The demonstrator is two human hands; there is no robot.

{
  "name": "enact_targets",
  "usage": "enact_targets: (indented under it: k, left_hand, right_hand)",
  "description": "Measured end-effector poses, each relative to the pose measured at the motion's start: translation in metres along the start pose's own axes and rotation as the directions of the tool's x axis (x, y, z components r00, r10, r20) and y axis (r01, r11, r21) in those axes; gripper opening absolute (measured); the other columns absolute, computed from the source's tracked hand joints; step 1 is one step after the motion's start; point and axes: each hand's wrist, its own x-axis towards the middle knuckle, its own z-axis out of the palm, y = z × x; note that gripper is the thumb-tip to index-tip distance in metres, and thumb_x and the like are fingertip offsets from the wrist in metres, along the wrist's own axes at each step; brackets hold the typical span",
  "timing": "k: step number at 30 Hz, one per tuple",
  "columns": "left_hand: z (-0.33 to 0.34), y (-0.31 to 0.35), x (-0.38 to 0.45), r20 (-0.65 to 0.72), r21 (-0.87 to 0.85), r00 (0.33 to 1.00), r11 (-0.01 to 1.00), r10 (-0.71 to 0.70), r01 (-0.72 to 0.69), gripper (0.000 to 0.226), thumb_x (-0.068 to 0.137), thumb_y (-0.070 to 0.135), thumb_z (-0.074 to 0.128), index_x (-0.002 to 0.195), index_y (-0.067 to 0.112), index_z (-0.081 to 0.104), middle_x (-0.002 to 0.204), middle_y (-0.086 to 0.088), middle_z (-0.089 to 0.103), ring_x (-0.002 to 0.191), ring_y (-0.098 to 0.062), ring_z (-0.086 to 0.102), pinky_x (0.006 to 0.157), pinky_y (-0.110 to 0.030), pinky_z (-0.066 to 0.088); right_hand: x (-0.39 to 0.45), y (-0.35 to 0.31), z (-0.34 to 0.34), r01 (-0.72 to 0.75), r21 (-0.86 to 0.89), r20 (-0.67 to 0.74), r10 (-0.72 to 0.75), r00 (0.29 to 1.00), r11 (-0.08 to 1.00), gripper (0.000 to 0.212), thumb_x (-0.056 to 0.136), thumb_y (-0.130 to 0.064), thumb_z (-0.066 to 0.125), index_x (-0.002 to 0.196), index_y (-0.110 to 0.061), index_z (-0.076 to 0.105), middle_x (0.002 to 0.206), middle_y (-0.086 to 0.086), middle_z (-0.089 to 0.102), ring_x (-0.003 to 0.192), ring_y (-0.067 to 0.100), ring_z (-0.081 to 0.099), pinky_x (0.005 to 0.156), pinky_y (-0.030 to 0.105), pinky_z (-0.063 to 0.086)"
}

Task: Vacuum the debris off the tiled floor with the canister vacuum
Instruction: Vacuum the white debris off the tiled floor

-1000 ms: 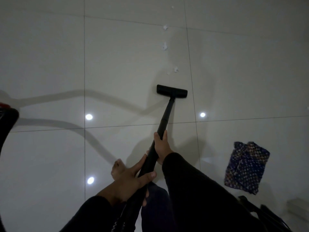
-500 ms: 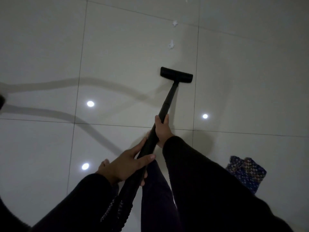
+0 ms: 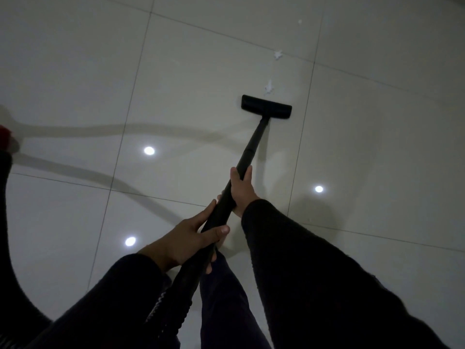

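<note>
A black vacuum wand runs from my hands up to a flat black floor nozzle resting on the glossy white tiled floor. My right hand grips the wand higher up. My left hand grips it lower, near the ribbed hose. A white scrap of debris lies just beyond the nozzle's front edge. Another scrap sits farther ahead, and a tiny one beyond that.
A red and black part of the canister shows at the left edge, with the dark hose curving down the left side. My leg stands between my arms. Ceiling lights reflect as bright spots on the tiles.
The nozzle has advanced over the nearest scraps, which are gone from view, and now sits just short of another scrap. The view has tilted, and the patterned cloth at the right has left the frame.
</note>
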Motion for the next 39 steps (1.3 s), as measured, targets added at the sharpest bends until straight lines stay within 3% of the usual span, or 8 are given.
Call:
enact_targets:
  k: [5,15,17,20,21,25,31,39]
  left_hand:
    - [-0.011,0.016,0.006,-0.027,-0.003,1.0,1.0,-0.012,0.012,0.081,0.085,0.035,0.064,0.142,0.053,0.009,0.066,-0.016,0.068,0.053,-0.028,0.063,0.059,-0.034,0.056]
    - [-0.048,0.071,0.043,0.036,-0.027,0.998,0.998,0.061,-0.06,0.085,0.085,0.03,0.064,0.148,0.043,0.007,0.063,-0.011,0.068,0.046,-0.025,0.062,0.054,-0.032,0.056]
    - [-0.059,0.086,0.05,0.034,0.009,0.997,0.998,0.069,-0.069,0.083,0.084,0.035,0.065,0.145,0.048,0.011,0.072,-0.016,0.069,0.049,-0.026,0.063,0.062,-0.037,0.058]
    - [-0.077,0.109,0.058,0.054,0.101,0.997,0.993,0.062,-0.068,0.073,0.075,0.057,0.066,0.122,0.073,0.013,0.075,-0.017,0.073,0.055,-0.022,0.068,0.095,-0.051,0.048]
    - [-0.082,0.117,0.062,0.056,0.107,0.997,0.992,0.055,-0.061,0.074,0.074,0.058,0.065,0.124,0.073,0.012,0.074,-0.017,0.074,0.056,-0.021,0.069,0.095,-0.047,0.048]
    - [-0.094,0.155,0.079,0.068,0.047,0.997,0.999,0.024,-0.027,0.082,0.084,0.038,0.065,0.142,0.053,0.009,0.068,-0.014,0.069,0.05,-0.024,0.064,0.06,-0.032,0.055]
    - [-0.095,0.22,0.118,0.085,0.052,0.996,0.998,0.021,-0.025,0.079,0.088,0.032,0.061,0.142,0.053,0.008,0.065,-0.012,0.065,0.048,-0.021,0.062,0.049,-0.027,0.054]
    - [-0.095,0.322,0.174,0.03,0.004,0.999,1.0,0.017,-0.017,0.078,0.088,0.033,0.06,0.146,0.046,0.009,0.062,-0.01,0.065,0.047,-0.021,0.061,0.05,-0.026,0.053]
  right_hand:
    - [0.009,-0.019,0.011,-0.008,0.017,0.012,0.008,1.0,1.0,0.07,0.099,-0.043,0.046,0.148,-0.053,-0.003,0.118,0.012,0.05,0.07,0.021,0.055,0.074,0.041,0.053]
    - [0.04,-0.085,0.028,-0.003,0.033,-0.004,0.003,1.0,0.999,0.068,0.1,-0.04,0.045,0.149,-0.051,-0.002,0.112,0.013,0.046,0.067,0.021,0.054,0.058,0.034,0.052]
    - [0.046,-0.103,0.033,-0.002,0.038,-0.013,0.002,1.0,0.999,0.068,0.1,-0.039,0.045,0.149,-0.051,-0.002,0.114,0.011,0.046,0.068,0.021,0.055,0.059,0.034,0.051]
    - [0.054,-0.129,0.041,-0.006,0.047,-0.032,0.008,0.999,0.999,0.067,0.101,-0.038,0.045,0.15,-0.049,0.001,0.11,0.01,0.046,0.067,0.02,0.054,0.057,0.034,0.051]
    - [0.057,-0.138,0.043,-0.003,0.051,-0.036,0.004,0.999,0.999,0.066,0.101,-0.038,0.045,0.151,-0.048,0.002,0.108,0.009,0.046,0.066,0.02,0.054,0.056,0.033,0.05]
    - [0.074,-0.173,0.045,0.009,0.07,-0.051,-0.006,0.999,0.998,0.064,0.101,-0.036,0.045,0.151,-0.046,0.005,0.1,0.008,0.047,0.067,0.021,0.052,0.056,0.034,0.05]
    - [0.112,-0.234,0.031,0.022,0.064,-0.063,-0.018,0.998,0.998,0.073,0.1,-0.04,0.046,0.15,-0.05,-0.005,0.114,0.013,0.048,0.061,0.022,0.056,0.063,0.038,0.052]
    - [0.157,-0.347,0.006,0.01,0.028,-0.039,-0.009,0.999,1.0,0.072,0.101,-0.038,0.046,0.148,-0.052,-0.006,0.113,0.011,0.048,0.065,0.02,0.057,0.062,0.036,0.054]
